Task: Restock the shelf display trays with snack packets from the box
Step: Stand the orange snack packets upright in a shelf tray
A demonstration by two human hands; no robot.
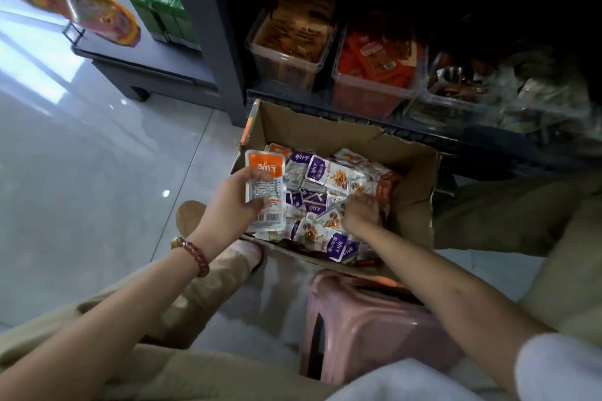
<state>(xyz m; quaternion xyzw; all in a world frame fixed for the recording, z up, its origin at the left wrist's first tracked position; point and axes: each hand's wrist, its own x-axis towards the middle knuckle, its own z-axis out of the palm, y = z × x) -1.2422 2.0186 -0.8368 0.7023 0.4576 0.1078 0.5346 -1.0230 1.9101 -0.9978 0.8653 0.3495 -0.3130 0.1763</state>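
Note:
An open cardboard box [413, 172] stands on the floor before the bottom shelf, full of purple and orange snack packets [321, 195]. My left hand [233, 198] holds a stack of orange-topped packets [264, 192] upright at the box's left edge. My right hand [360, 212] reaches down among the loose packets at the right side of the box, its fingers curled and partly buried; whether it grips any is unclear. On the dark shelf behind stand clear display trays: one with brown packets [286, 65], one with orange-red packets [374, 88], and a darker one [456, 107].
A pink plastic stool [365, 319] stands just in front of the box between my knees. Green cartons [163, 10] sit on a neighbouring shelf unit at the upper left. Grey tiled floor [81, 156] stretches to the left.

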